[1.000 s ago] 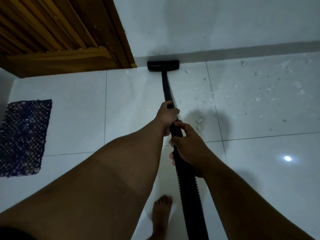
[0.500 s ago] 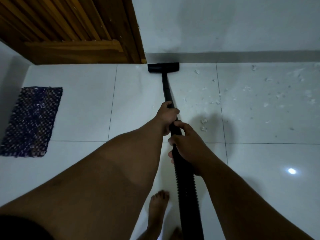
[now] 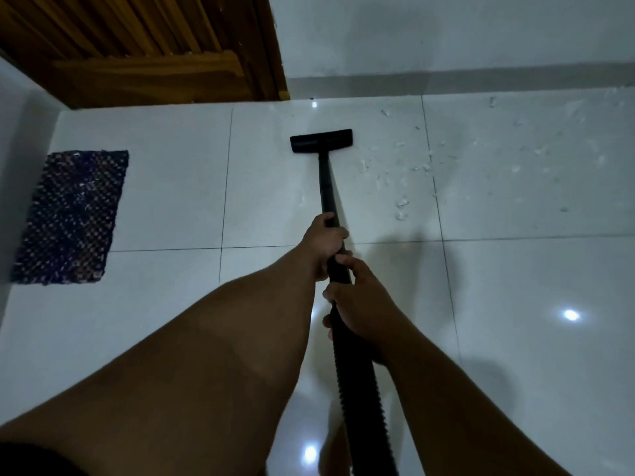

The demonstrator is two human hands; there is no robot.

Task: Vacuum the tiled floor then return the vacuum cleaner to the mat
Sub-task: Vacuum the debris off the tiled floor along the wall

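A black vacuum wand [image 3: 325,187] runs away from me to its flat floor nozzle [image 3: 321,140], which rests on the white tiled floor [image 3: 171,187] a little short of the wall. My left hand [image 3: 323,240] grips the wand higher up. Just behind it, my right hand [image 3: 357,304] holds the spot where the wand meets the ribbed black hose [image 3: 360,400]. White scraps of debris [image 3: 400,207] lie scattered to the right of the nozzle. A dark blue woven mat [image 3: 68,218] lies at the left. The vacuum's body is out of view.
A wooden slatted door [image 3: 144,46] stands at the back left, next to a white wall with a grey skirting [image 3: 446,77]. Another white wall [image 3: 13,166] borders the mat's left side. My bare foot [image 3: 335,455] shows beside the hose at the bottom.
The nozzle has come back from the skirting towards me, with bare tile now between it and the wall. Both hands keep the same grip. The view has tilted.
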